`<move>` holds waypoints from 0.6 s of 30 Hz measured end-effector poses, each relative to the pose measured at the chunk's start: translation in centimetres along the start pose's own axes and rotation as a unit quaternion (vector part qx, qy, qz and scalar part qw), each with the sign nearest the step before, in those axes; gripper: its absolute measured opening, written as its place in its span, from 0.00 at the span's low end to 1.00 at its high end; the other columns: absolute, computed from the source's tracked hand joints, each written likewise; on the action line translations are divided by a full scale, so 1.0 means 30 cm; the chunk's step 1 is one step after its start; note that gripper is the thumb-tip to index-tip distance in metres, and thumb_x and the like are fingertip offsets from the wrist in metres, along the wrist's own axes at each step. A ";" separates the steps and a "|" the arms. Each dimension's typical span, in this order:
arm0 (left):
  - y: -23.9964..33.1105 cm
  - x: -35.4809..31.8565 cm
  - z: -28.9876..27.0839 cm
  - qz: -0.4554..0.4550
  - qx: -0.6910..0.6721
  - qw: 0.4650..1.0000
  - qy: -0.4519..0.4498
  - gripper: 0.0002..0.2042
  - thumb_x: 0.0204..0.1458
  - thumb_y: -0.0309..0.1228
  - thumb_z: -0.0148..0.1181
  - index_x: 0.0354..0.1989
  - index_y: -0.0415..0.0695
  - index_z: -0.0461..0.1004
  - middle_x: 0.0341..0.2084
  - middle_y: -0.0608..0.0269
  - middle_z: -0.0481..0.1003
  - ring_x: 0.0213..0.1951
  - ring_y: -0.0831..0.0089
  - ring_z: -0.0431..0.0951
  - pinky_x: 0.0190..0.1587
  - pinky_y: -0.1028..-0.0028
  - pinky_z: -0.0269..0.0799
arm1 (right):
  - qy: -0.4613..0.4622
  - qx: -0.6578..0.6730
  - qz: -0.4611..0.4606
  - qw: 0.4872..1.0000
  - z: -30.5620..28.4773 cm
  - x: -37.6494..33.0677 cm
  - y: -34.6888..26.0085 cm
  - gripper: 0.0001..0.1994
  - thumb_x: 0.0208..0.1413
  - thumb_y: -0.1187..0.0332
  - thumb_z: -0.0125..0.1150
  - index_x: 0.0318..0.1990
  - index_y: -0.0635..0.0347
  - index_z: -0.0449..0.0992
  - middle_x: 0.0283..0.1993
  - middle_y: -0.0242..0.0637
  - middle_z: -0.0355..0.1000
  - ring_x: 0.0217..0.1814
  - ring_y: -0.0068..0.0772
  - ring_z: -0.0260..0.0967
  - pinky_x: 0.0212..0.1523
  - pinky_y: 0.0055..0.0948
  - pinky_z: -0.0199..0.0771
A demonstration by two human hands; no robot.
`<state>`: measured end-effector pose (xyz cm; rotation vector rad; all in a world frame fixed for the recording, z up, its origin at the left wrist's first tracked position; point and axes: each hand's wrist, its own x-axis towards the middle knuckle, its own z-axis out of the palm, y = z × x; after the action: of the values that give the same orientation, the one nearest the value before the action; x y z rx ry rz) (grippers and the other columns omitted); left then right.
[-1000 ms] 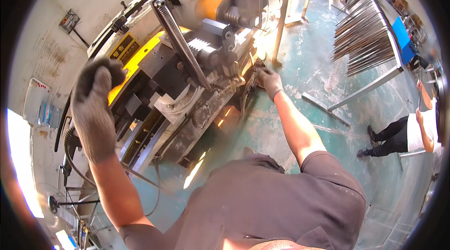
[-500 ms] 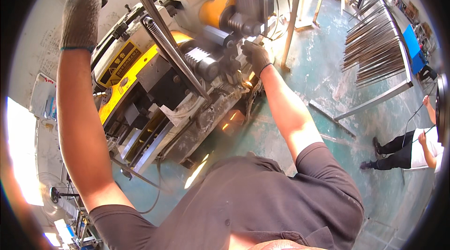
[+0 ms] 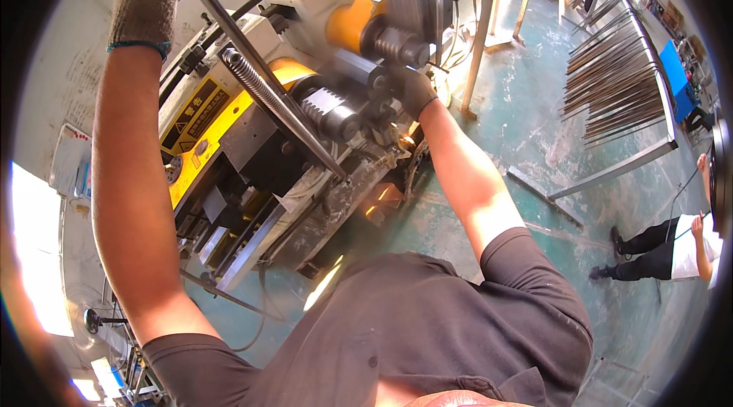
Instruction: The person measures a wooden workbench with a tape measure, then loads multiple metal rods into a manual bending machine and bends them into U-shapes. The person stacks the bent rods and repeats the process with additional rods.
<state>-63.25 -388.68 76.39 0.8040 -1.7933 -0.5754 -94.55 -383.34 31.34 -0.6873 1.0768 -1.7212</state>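
My left hand [image 3: 149, 1], in a grey knit glove, is raised at the upper left. Its fingers close round the upper end of a long metal rod [image 3: 240, 39], which slants down to the machine [image 3: 229, 121]. Beside that rod is a bar with a coiled or threaded end [image 3: 243, 69]. My right hand [image 3: 414, 90], in a dark glove, reaches in beside the machine's grooved rollers [image 3: 330, 107]. Shadow and the machine parts hide its fingers. A second grooved roller [image 3: 397, 46] with an orange housing [image 3: 347, 25] lies just beyond it.
A rack [image 3: 663, 94] holding many thin rods stands on the green floor at the right. Another person [image 3: 649, 250] handles a thin dark rod at the right edge. A brown post [image 3: 477, 56] rises beyond my right hand. A fan [image 3: 92, 323] is at the lower left.
My left hand has come down and right, and its fingers now meet the rod. The rod's upper end has swung left and down. My right hand has shifted slightly toward the rollers, into shadow.
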 end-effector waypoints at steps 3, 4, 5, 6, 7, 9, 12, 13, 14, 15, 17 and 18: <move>-0.017 0.019 0.003 0.006 -0.033 0.999 -0.005 0.33 0.61 0.50 0.70 0.59 0.30 0.75 0.51 0.49 0.80 0.48 0.63 0.85 0.53 0.67 0.84 | -0.020 -0.179 -0.126 0.976 -0.044 0.022 0.036 0.13 0.67 0.67 0.60 0.50 0.68 0.80 0.47 0.44 0.82 0.50 0.40 0.82 0.51 0.37 0.82; -0.022 0.022 0.004 0.012 -0.044 0.999 -0.008 0.32 0.61 0.49 0.70 0.59 0.29 0.75 0.51 0.48 0.80 0.48 0.62 0.85 0.53 0.67 0.84 | -0.014 -0.185 -0.117 0.976 -0.057 0.032 0.044 0.12 0.67 0.67 0.60 0.50 0.68 0.80 0.47 0.44 0.82 0.49 0.41 0.82 0.50 0.37 0.82; -0.014 0.004 0.011 0.007 -0.057 0.998 -0.014 0.29 0.61 0.45 0.70 0.59 0.30 0.75 0.50 0.48 0.81 0.47 0.62 0.86 0.52 0.67 0.85 | 0.010 -0.112 -0.033 0.993 -0.052 0.047 0.040 0.12 0.66 0.68 0.60 0.50 0.69 0.80 0.46 0.44 0.82 0.48 0.42 0.83 0.50 0.36 0.82; -0.018 0.003 0.011 -0.001 -0.055 0.998 -0.021 0.28 0.61 0.44 0.70 0.59 0.30 0.76 0.50 0.48 0.81 0.47 0.63 0.86 0.52 0.67 0.85 | 0.019 -0.069 0.007 0.997 -0.051 0.048 0.044 0.13 0.65 0.68 0.61 0.49 0.68 0.81 0.45 0.43 0.82 0.47 0.40 0.82 0.50 0.35 0.82; -0.023 0.003 0.011 -0.010 -0.053 0.998 -0.028 0.28 0.61 0.43 0.70 0.59 0.30 0.76 0.50 0.48 0.81 0.47 0.63 0.86 0.52 0.67 0.85 | 0.032 -0.025 0.047 0.998 -0.052 0.046 0.048 0.13 0.65 0.67 0.62 0.49 0.67 0.81 0.44 0.42 0.82 0.47 0.38 0.81 0.49 0.34 0.81; -0.026 -0.012 0.002 -0.013 -0.037 0.999 -0.019 0.23 0.61 0.39 0.70 0.56 0.32 0.77 0.47 0.49 0.83 0.44 0.64 0.87 0.50 0.67 0.86 | 0.019 0.002 0.041 0.999 -0.025 0.010 0.072 0.14 0.63 0.63 0.66 0.49 0.63 0.85 0.42 0.36 0.82 0.45 0.30 0.77 0.50 0.29 0.76; -0.030 -0.006 0.008 0.008 -0.026 0.999 -0.028 0.21 0.61 0.36 0.69 0.56 0.33 0.77 0.45 0.50 0.84 0.42 0.65 0.88 0.48 0.68 0.87 | 0.053 0.084 0.079 0.992 -0.059 0.041 0.089 0.13 0.62 0.62 0.67 0.46 0.64 0.84 0.41 0.37 0.82 0.43 0.32 0.77 0.47 0.30 0.76; -0.038 -0.003 0.005 0.014 -0.020 0.999 -0.030 0.21 0.61 0.36 0.69 0.55 0.33 0.77 0.44 0.50 0.84 0.41 0.65 0.88 0.47 0.68 0.87 | 0.054 0.095 0.077 0.991 -0.044 0.034 0.084 0.14 0.63 0.62 0.66 0.46 0.64 0.84 0.41 0.38 0.82 0.43 0.33 0.77 0.47 0.31 0.76; -0.047 -0.002 0.002 0.014 -0.018 0.999 -0.030 0.20 0.61 0.35 0.69 0.55 0.33 0.77 0.43 0.51 0.84 0.40 0.65 0.88 0.47 0.68 0.87 | 0.055 0.107 0.075 0.990 -0.028 0.027 0.081 0.14 0.63 0.62 0.66 0.46 0.65 0.83 0.40 0.38 0.82 0.42 0.34 0.78 0.47 0.31 0.76; -0.058 -0.003 -0.001 0.015 -0.017 0.999 -0.030 0.20 0.61 0.34 0.69 0.55 0.34 0.77 0.42 0.51 0.85 0.40 0.65 0.88 0.46 0.69 0.87 | 0.057 0.118 0.073 0.989 -0.013 0.021 0.076 0.14 0.63 0.62 0.65 0.46 0.66 0.83 0.40 0.38 0.82 0.42 0.34 0.78 0.47 0.31 0.76; -0.068 0.006 -0.019 0.019 -0.005 0.999 -0.042 0.19 0.61 0.32 0.68 0.57 0.35 0.76 0.42 0.51 0.85 0.40 0.65 0.88 0.45 0.68 0.88 | 0.060 0.122 0.068 0.988 -0.009 0.028 0.076 0.16 0.63 0.61 0.66 0.47 0.67 0.83 0.40 0.39 0.82 0.41 0.36 0.79 0.46 0.31 0.76; -0.074 0.012 -0.026 0.023 -0.005 0.999 -0.045 0.19 0.61 0.32 0.68 0.57 0.35 0.76 0.42 0.51 0.85 0.40 0.65 0.88 0.45 0.68 0.87 | 0.061 0.124 0.066 0.988 -0.008 0.031 0.075 0.16 0.63 0.60 0.66 0.47 0.67 0.82 0.39 0.39 0.82 0.40 0.37 0.79 0.46 0.31 0.76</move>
<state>-62.03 -390.44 75.31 0.7386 -1.8854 -0.5971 -94.13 -384.47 29.19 -0.3510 0.9480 -1.7611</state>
